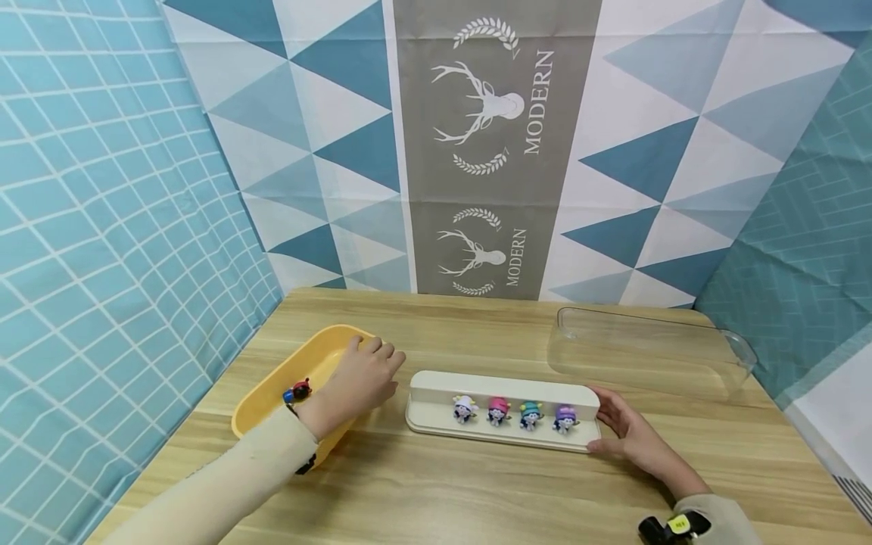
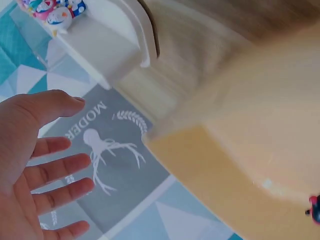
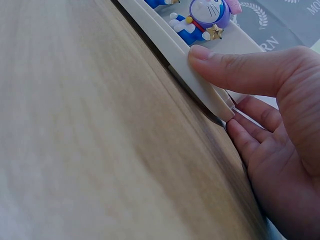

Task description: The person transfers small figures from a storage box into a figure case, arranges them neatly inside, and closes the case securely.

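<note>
A white stepped display stand point(image 1: 432, 418) rests on the table, bearing a row of several small cat-like figurines in coloured hats, among them a purple-hatted figurine point(image 3: 207, 15) at the right end. My right hand point(image 1: 633, 435) grips that end, thumb point(image 3: 235, 70) on the front rim and fingers around the end's edge. Over the right side of a yellow tray point(image 1: 262, 390) is my left hand point(image 1: 361, 378), its fingers spread and nothing in them in the left wrist view. Inside the tray lies one red, blue and black figurine point(image 1: 297, 391), near the left wrist.
Behind the stand, at the back right of the wooden table point(image 1: 490, 492), sits a clear plastic cover point(image 1: 640, 352). Patterned cloth point(image 1: 341, 151) hangs along the table's back edge, and blue tiled cloth point(image 1: 102, 227) borders its left side.
</note>
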Tool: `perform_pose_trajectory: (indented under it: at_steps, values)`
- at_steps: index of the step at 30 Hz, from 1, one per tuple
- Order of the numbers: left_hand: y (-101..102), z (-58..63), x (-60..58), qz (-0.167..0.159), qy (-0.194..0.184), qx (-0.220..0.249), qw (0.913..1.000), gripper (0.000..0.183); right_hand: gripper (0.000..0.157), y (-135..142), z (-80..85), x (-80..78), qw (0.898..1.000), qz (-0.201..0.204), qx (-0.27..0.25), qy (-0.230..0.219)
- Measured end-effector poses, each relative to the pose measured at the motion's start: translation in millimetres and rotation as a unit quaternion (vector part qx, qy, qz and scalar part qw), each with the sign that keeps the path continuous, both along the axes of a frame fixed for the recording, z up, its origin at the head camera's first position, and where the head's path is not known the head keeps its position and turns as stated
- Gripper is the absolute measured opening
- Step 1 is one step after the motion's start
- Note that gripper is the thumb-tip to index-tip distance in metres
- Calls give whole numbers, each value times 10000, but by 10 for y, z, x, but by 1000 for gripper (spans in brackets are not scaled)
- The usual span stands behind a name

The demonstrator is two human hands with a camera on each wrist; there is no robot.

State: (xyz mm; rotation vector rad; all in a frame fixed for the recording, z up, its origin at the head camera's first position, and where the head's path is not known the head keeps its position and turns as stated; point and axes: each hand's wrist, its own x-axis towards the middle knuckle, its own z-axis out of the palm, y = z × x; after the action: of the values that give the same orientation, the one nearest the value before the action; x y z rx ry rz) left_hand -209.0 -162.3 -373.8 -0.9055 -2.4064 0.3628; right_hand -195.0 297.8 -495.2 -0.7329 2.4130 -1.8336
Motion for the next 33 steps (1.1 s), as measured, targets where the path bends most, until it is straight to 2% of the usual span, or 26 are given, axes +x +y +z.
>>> perform_pose_trajectory:
  at_steps: [3, 9, 16, 19, 21, 24, 26, 30, 33]
  values:
    - [-73, 31, -6, 184, 23, -68, 9998, 30, 94, 4, -2, -2, 10000, 25, -35, 29]
    - [-277, 43, -53, 867, -254, -549, 9944, 39, 93, 11, -21, 1, 9999, 91, -103, 84]
    - [-536, 4, -131, 1025, -102, -514, 9934, 47, 93, 4, -9, -1, 9997, 115, -150, 163]
    - [-643, -22, -136, 1220, -313, -526, 9906, 59, 93, -6, 0, 11, 9998, 102, -135, 115]
    - [-694, -20, -121, 1441, -636, -547, 9860, 64, 94, -10, 3, 20, 9999, 61, -112, 80]
    - [-776, -19, -108, 1783, -1154, -610, 9753, 70, 94, -10, 6, 23, 10000, 2, -64, 35]
    - [-820, -8, -98, 1953, -1499, -629, 9672, 67, 94, -8, 7, 21, 10000, -23, -45, 11]
    - [-934, -21, -113, 2027, -1856, -678, 9591, 63, 94, -1, 3, 12, 10000, -25, -34, -8]
    - [-1007, -38, -119, 1898, -1984, -726, 9588, 56, 94, 1, 0, 9, 10000, -8, -23, -1]
